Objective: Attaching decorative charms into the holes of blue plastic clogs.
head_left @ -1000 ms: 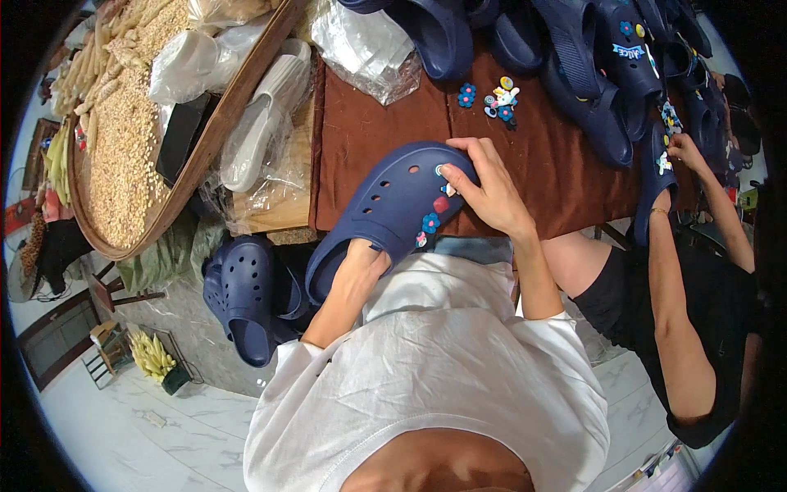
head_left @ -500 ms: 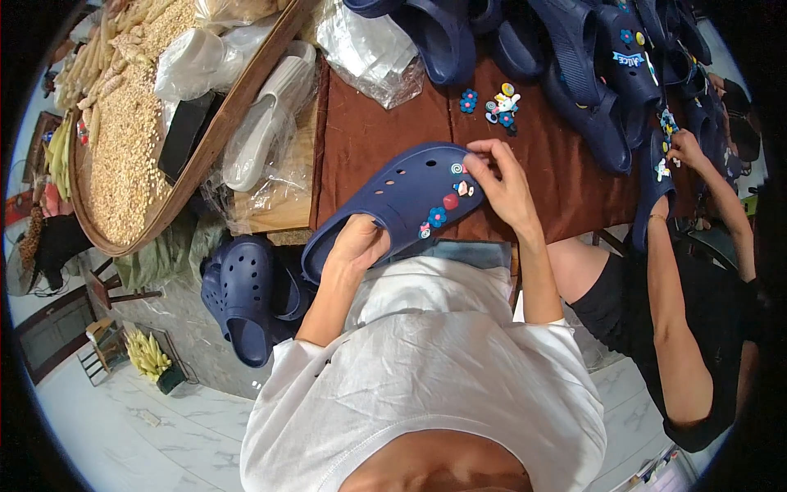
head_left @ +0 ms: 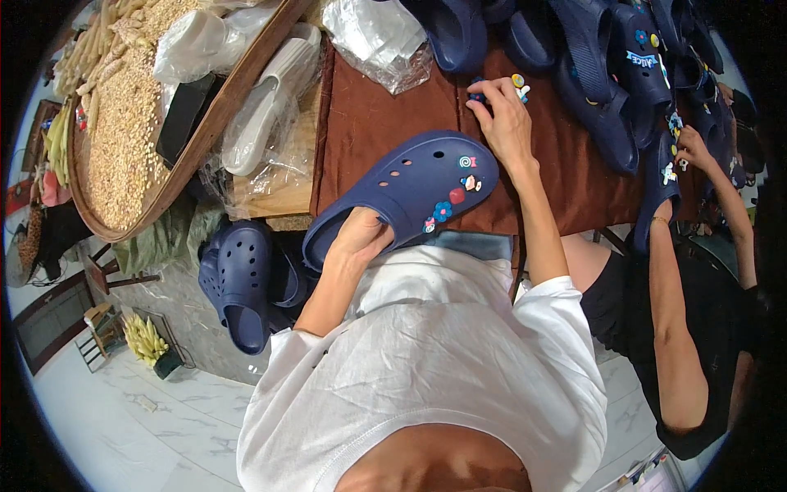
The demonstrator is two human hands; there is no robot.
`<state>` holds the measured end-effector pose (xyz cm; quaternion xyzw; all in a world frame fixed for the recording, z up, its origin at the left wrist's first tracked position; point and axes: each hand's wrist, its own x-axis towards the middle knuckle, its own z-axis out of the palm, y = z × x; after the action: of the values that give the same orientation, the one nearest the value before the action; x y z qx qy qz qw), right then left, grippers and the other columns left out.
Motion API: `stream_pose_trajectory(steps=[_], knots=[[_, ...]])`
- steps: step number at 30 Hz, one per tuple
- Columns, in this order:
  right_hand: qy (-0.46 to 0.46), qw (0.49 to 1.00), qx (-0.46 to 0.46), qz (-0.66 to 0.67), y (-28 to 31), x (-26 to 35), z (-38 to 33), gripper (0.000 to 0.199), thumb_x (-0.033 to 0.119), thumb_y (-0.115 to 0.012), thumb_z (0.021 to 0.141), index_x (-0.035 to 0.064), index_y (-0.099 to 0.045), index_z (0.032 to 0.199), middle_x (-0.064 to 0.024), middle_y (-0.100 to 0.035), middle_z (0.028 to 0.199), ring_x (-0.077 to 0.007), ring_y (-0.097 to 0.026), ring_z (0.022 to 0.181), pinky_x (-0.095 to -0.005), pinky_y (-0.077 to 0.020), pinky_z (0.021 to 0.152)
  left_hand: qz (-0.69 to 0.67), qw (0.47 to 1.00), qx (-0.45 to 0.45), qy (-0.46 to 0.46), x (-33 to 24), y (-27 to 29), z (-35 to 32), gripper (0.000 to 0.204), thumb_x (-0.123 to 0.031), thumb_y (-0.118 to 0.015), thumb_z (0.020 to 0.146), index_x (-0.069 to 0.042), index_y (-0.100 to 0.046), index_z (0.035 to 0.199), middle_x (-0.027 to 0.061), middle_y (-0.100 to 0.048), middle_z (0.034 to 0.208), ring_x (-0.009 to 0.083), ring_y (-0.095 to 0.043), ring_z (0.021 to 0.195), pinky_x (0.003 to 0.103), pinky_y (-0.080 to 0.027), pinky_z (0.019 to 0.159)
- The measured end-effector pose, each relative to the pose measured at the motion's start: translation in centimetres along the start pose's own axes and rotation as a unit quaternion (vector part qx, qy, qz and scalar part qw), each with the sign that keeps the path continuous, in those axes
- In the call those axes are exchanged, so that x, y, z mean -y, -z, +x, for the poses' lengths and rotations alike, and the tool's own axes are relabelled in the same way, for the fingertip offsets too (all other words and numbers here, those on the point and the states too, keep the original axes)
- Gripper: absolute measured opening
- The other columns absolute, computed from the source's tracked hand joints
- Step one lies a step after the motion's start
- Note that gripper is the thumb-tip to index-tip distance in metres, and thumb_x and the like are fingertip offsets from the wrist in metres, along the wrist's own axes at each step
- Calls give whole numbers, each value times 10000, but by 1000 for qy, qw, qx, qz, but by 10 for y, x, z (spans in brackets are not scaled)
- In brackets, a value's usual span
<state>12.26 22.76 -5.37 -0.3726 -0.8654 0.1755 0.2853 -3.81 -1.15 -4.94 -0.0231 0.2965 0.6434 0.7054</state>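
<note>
1. Navy clog (head_left: 410, 193) lies tilted at the desk (head_left: 369, 123) edge; likely light, flexible foam.
2. Left hand (head_left: 357, 238) fingers clamp its heel rim, a sound hold.
3. Right hand (head_left: 504, 123) fingers pinch together at small charms (head_left: 518, 84).

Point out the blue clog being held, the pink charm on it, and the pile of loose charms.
blue clog (head_left: 410, 184), head view, its holed top
pink charm (head_left: 457, 195), head view, its middle
loose charms (head_left: 518, 84), head view, pieces beside the right hand's fingers

Crumpled clear plastic bag (head_left: 379, 37) above the brown cloth (head_left: 377, 123), clear bag around pale clog (head_left: 266, 111) left of it
</note>
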Motion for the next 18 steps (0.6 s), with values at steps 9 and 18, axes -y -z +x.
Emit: stream_pose_trajectory(steps=[9, 18], knots=[[-100, 957, 99, 253, 64, 57, -14, 209, 106, -720, 883, 36, -693, 1078, -38, -618, 977, -123, -621, 848, -264, -500, 741, 67, 994, -81, 1, 2, -16, -8, 384, -88, -605, 978, -10, -539, 1347, 99, -611, 1333, 208, -614, 1181, 378, -512, 1026], [20, 979, 135, 149, 73, 79, -38, 271, 131, -766, 814, 35, -726, 1064, -98, -633, 981, -246, -616, 929, -347, -488, 805, 118, 993, 22, 15, -8, -63, -4, 459, -122, -604, 992, -7, -472, 1417, 120, -555, 1389, 223, -560, 1260, 356, -492, 1044]])
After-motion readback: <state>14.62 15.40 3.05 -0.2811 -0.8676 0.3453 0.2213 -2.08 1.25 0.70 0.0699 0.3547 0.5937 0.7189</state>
